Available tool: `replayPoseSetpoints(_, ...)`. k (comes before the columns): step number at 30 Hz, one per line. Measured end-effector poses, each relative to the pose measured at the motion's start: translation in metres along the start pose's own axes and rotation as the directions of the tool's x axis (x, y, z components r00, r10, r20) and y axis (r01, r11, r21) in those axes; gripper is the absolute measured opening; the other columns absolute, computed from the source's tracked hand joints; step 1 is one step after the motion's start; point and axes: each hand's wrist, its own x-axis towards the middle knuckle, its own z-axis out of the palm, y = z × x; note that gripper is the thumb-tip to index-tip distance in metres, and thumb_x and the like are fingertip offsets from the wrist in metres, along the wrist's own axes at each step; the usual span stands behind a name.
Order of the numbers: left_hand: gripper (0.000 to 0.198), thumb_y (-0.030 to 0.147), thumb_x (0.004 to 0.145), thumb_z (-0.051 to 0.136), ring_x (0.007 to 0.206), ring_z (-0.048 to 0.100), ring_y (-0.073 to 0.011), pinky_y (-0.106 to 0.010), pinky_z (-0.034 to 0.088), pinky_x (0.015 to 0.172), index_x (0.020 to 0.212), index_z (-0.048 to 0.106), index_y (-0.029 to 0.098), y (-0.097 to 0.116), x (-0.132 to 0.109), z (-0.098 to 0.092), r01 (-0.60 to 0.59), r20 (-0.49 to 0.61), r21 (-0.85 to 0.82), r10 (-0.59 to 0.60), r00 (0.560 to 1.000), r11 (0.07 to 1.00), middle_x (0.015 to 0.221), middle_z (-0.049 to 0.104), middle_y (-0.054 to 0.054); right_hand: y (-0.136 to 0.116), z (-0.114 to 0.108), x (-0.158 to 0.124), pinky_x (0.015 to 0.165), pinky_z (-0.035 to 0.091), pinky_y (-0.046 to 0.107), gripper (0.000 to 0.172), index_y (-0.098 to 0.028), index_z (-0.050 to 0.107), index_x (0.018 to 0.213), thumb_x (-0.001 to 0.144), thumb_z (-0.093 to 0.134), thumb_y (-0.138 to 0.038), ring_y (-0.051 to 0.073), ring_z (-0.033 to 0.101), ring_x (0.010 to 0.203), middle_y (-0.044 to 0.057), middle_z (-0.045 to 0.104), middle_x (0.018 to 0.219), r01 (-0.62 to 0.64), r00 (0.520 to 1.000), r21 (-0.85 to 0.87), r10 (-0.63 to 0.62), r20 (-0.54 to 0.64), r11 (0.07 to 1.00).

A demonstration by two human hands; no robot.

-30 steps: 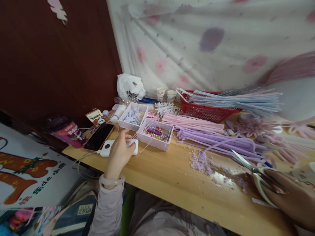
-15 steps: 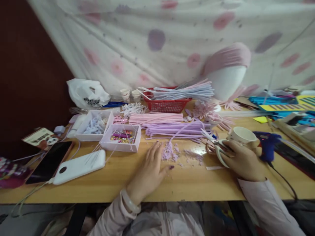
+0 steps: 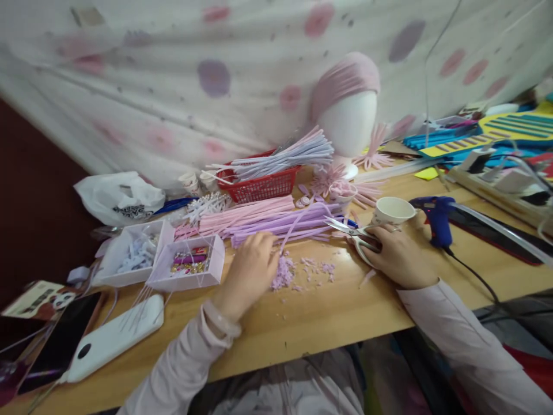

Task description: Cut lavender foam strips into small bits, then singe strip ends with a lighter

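Note:
My left hand [image 3: 251,266] is at the purple trimmings [image 3: 283,273], its fingers drawn in against the lower end of a thin purple pipe cleaner [image 3: 290,229]. Part of that grip is hidden behind the fingers. My right hand [image 3: 400,256] is closed around the handles of a pair of scissors [image 3: 354,231]. The blades point left, close to a bundle of purple pipe cleaners [image 3: 250,230]. Pink pipe cleaners [image 3: 250,212] lie behind that bundle. A paper cup [image 3: 394,212] stands just beyond my right hand.
Right of the cup is a blue glue gun [image 3: 437,222] with its cord. A red basket [image 3: 261,187] of pipe cleaners stands at the back, beside a white mannequin head [image 3: 349,118]. White boxes [image 3: 190,276], a power bank [image 3: 116,337] and a phone [image 3: 60,337] occupy the left.
My left hand has drawn its spread fingers together at the purple pipe cleaner. The scissors stay in my right hand. The whole view has turned and tilted to the right.

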Motion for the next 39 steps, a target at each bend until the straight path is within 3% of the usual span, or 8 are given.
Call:
replayPoseSetpoints(3, 0.033, 0.03, 0.081, 0.05, 0.105, 0.056, -0.0281, -0.04, 0.042, 0.091, 0.108, 0.056, 0.012, 0.003, 0.054, -0.003, 0.008, 0.05, 0.115, -0.013, 0.999, 0.993, 0.108, 0.063, -0.015, -0.002, -0.002, 0.0, 0.07, 0.043, 0.036, 0.019, -0.02, 0.059, 0.077, 0.078, 0.05, -0.036, 0.025, 0.057, 0.077, 0.01, 0.061, 0.08, -0.021, 1.0, -0.006, 0.021, 0.013, 1.0)
replayPoseSetpoints(7, 0.064, 0.042, 0.061, 0.07, 0.11, 0.052, -0.0341, -0.04, 0.04, 0.092, 0.112, 0.053, 0.008, 0.006, 0.11, 0.02, -0.11, 0.191, 0.206, 0.07, 0.979, 0.972, 0.115, 0.058, -0.02, 0.0, 0.0, -0.002, 0.072, 0.044, 0.036, 0.018, -0.019, 0.058, 0.08, 0.08, 0.048, -0.034, 0.024, 0.057, 0.078, 0.01, 0.061, 0.082, -0.02, 1.0, 0.021, 0.02, 0.024, 1.0)
replayPoseSetpoints(12, 0.054, 0.038, 0.059, 0.066, 0.099, 0.059, -0.0327, -0.04, 0.043, 0.086, 0.106, 0.06, 0.012, -0.003, 0.14, 0.034, -0.178, 0.412, 0.198, 0.083, 0.907, 0.964, 0.105, 0.065, -0.016, 0.003, 0.002, -0.003, 0.071, 0.045, 0.035, 0.017, -0.019, 0.058, 0.08, 0.08, 0.047, -0.033, 0.024, 0.057, 0.078, 0.01, 0.061, 0.082, -0.019, 1.0, 0.009, 0.018, 0.023, 1.0)
replayPoseSetpoints(17, 0.032, 0.032, 0.058, 0.064, 0.08, 0.064, -0.0255, -0.03, 0.047, 0.07, 0.084, 0.067, 0.013, -0.01, 0.156, 0.018, -0.199, 0.474, 0.204, 0.081, 0.877, 0.959, 0.086, 0.069, -0.01, 0.001, 0.0, -0.003, 0.071, 0.044, 0.035, 0.018, -0.019, 0.059, 0.081, 0.079, 0.047, -0.032, 0.024, 0.057, 0.077, 0.01, 0.062, 0.082, -0.059, 0.998, 0.018, 0.059, 0.013, 0.998)
replayPoseSetpoints(24, 0.031, 0.033, 0.056, 0.07, 0.088, 0.064, -0.0268, -0.029, 0.047, 0.074, 0.082, 0.066, 0.016, -0.017, 0.162, -0.002, -0.116, 0.195, 0.064, 0.101, 0.976, 0.991, 0.085, 0.07, -0.008, 0.004, 0.004, -0.006, 0.073, 0.043, 0.033, 0.019, -0.017, 0.059, 0.086, 0.079, 0.047, -0.031, 0.022, 0.056, 0.079, 0.011, 0.061, 0.085, -0.078, 0.997, 0.058, 0.078, -0.002, 0.995)
replayPoseSetpoints(31, 0.042, 0.032, 0.06, 0.067, 0.09, 0.062, -0.0245, -0.032, 0.046, 0.081, 0.097, 0.061, 0.014, -0.024, 0.164, -0.012, -0.131, -0.046, -0.111, 0.127, 0.991, 0.985, 0.095, 0.068, -0.008, 0.007, 0.012, -0.008, 0.076, 0.044, 0.035, 0.02, -0.016, 0.058, 0.088, 0.078, 0.048, -0.029, 0.024, 0.057, 0.084, 0.013, 0.061, 0.088, -0.09, 0.995, 0.067, 0.093, -0.044, 0.994)
replayPoseSetpoints(34, 0.047, 0.035, 0.058, 0.069, 0.089, 0.062, -0.0226, -0.032, 0.046, 0.08, 0.098, 0.061, 0.012, -0.028, 0.172, -0.025, -0.13, -0.05, -0.283, 0.121, 0.991, 0.95, 0.095, 0.068, -0.008, 0.008, 0.012, -0.008, 0.076, 0.045, 0.036, 0.019, -0.015, 0.058, 0.086, 0.076, 0.048, -0.028, 0.025, 0.058, 0.084, 0.014, 0.061, 0.09, -0.105, 0.991, 0.107, 0.113, -0.077, 0.989)
replayPoseSetpoints(39, 0.039, 0.047, 0.06, 0.069, 0.055, 0.053, -0.0141, -0.027, 0.043, 0.056, 0.078, 0.059, 0.014, -0.036, 0.179, -0.057, 0.04, -0.031, -0.525, -0.066, 0.997, 0.85, 0.058, 0.058, 0.001, 0.005, 0.007, -0.007, 0.069, 0.047, 0.034, 0.021, -0.017, 0.057, 0.09, 0.076, 0.049, -0.029, 0.023, 0.06, 0.077, 0.011, 0.064, 0.085, -0.129, 0.988, 0.195, 0.143, -0.06, 0.972)
